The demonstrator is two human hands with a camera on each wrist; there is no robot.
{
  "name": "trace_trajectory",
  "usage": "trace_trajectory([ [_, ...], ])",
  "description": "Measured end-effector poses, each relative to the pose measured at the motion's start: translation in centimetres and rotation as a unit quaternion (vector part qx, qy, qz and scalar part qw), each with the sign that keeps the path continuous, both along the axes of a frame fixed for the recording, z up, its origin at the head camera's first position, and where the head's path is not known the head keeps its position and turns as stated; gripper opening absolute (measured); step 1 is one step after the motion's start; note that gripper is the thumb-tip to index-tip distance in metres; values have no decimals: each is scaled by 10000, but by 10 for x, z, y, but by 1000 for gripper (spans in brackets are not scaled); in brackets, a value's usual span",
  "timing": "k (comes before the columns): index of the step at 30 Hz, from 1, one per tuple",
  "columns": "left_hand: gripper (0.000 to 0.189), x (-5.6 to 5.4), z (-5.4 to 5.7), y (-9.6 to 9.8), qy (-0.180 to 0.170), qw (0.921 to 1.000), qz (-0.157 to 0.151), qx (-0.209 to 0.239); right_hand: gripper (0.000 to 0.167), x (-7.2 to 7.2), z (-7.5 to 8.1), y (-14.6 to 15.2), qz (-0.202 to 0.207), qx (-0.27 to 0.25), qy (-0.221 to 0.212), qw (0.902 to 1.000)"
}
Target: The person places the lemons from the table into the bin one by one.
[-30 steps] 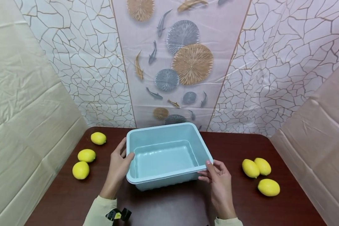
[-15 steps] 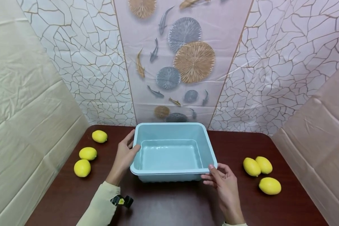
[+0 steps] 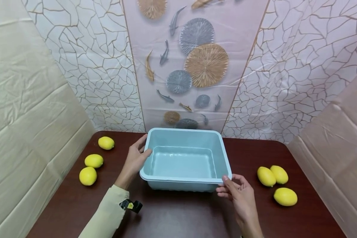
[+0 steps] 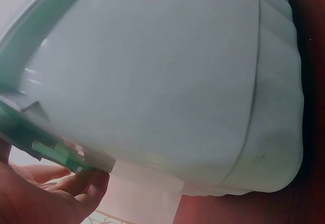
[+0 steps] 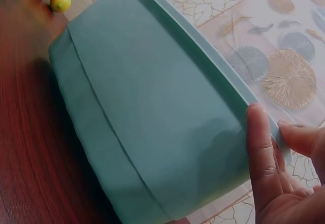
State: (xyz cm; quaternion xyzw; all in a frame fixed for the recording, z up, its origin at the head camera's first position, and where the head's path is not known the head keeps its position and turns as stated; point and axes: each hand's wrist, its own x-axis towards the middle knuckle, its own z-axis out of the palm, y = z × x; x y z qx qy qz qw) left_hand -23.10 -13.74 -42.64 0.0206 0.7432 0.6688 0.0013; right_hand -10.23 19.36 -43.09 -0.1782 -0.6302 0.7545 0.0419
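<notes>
A light blue plastic basin (image 3: 182, 162), rectangular with rounded corners and nothing inside, stands in the middle of the dark red-brown table. My left hand (image 3: 136, 158) grips its left rim, thumb over the edge and fingers outside. At the front right corner my right hand (image 3: 241, 195) pinches the rim, its thumb on top and fingers beneath. In the left wrist view the fingers of the left hand (image 4: 66, 193) curl under the rim, close to the basin wall (image 4: 167, 71). The right wrist view has the right hand (image 5: 284, 168) at the rim beside the basin's long wall (image 5: 147, 97).
Three lemons lie at the left, the rear lemon (image 3: 106, 143) apart from the other two. Three more, among them the front lemon (image 3: 285, 197), lie at the right. A patterned cloth wall (image 3: 178, 59) rises behind the table (image 3: 172, 215), with plain cloth at both sides.
The basin has turned from a slant to nearly square with the table and shifted slightly right in view. Both hands have moved with it, keeping their grip. The lemons stay put.
</notes>
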Motion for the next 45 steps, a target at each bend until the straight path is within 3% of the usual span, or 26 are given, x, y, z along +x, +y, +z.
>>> trace_trajectory([
  [14, 69, -6, -2, 10, -84, 9999, -30, -99, 39, 4, -2, 7, -88, 144, -106, 9998],
  [20, 68, -1, -5, 8, -142, 9999, 82, -46, 35, 2, -4, 9, 113, 65, 18, 9999],
  [32, 68, 3, -16, 7, 211, 9997, -56, -93, 38, 2, -6, 13, 143, 302, -219, 9992],
  [37, 69, 3, -18, 7, 175, 9996, -15, -207, 52, 1, -8, 18, 226, 614, -445, 9969],
  [45, 69, 2, -19, 3, 218, 9994, 13, -280, 74, -6, -13, 22, 724, 799, -496, 9929],
])
